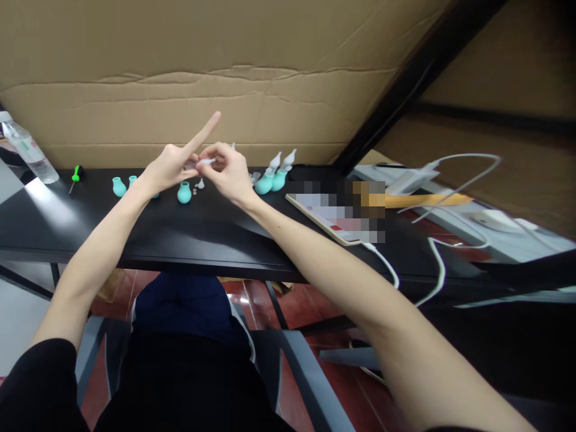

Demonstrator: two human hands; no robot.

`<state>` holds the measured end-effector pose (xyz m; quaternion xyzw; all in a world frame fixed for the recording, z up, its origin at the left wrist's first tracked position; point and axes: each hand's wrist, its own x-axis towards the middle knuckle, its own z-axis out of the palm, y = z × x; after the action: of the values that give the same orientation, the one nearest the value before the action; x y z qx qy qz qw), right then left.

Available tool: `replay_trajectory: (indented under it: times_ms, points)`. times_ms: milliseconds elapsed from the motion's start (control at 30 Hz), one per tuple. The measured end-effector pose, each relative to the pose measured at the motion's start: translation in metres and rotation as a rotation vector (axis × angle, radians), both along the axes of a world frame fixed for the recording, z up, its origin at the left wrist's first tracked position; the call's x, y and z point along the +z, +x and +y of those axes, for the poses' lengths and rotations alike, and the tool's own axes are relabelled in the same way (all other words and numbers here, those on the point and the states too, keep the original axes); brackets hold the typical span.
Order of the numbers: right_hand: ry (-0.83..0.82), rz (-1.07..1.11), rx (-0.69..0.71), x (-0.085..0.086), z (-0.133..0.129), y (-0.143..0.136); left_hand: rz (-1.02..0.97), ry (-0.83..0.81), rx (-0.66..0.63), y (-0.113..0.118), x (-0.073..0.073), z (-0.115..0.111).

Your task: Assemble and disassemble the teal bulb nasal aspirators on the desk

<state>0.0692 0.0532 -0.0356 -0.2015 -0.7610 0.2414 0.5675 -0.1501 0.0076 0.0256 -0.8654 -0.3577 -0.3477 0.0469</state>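
Observation:
Over the desk my two hands meet. My right hand (227, 171) is closed in a pinch on a small whitish nozzle tip (207, 161). Beside it, my left hand (168, 168) points its index finger up and away, while the thumb and other fingers close on something too small to make out. Just below stands an open-topped teal rubber bulb (184, 193), with a small white nozzle piece (201, 183) and tiny clear discs (195, 192) near it. More teal bulbs (119, 187) sit to the left, some partly hidden by my left arm.
Two teal bulbs with white nozzles (279, 177) lie right of my hand. A tablet-like device (315, 219) with a white cable (382, 258) is farther right. A green-handled screwdriver (76, 175) and water bottle (31, 150) are at left. Cardboard (180, 60) backs the black desk (90, 228).

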Motion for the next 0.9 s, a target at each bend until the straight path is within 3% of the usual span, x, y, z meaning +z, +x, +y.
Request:
replay_trajectory:
  times_ms: [133,267,333,533,667,900]
  points:
    - [-0.059,0.065,0.041,-0.002,0.015,0.001,-0.055,-0.206,-0.071,-0.012,0.001,0.005]
    - [-0.061,0.110,-0.004,-0.004,0.032,0.010,0.043,-0.360,0.051,-0.028,-0.005,0.019]
    - [-0.070,0.094,0.013,-0.004,0.032,0.012,0.091,-0.413,0.052,-0.031,-0.008,0.021]
    - [-0.044,-0.036,0.181,0.001,0.009,0.008,0.057,-0.405,0.042,-0.020,-0.008,0.013]
    - [0.047,-0.135,0.110,0.004,0.000,0.008,-0.028,-0.468,-0.025,-0.013,-0.014,0.012]
    - [0.190,-0.231,0.001,0.001,0.009,0.011,-0.073,-0.459,-0.130,-0.019,-0.030,0.028]
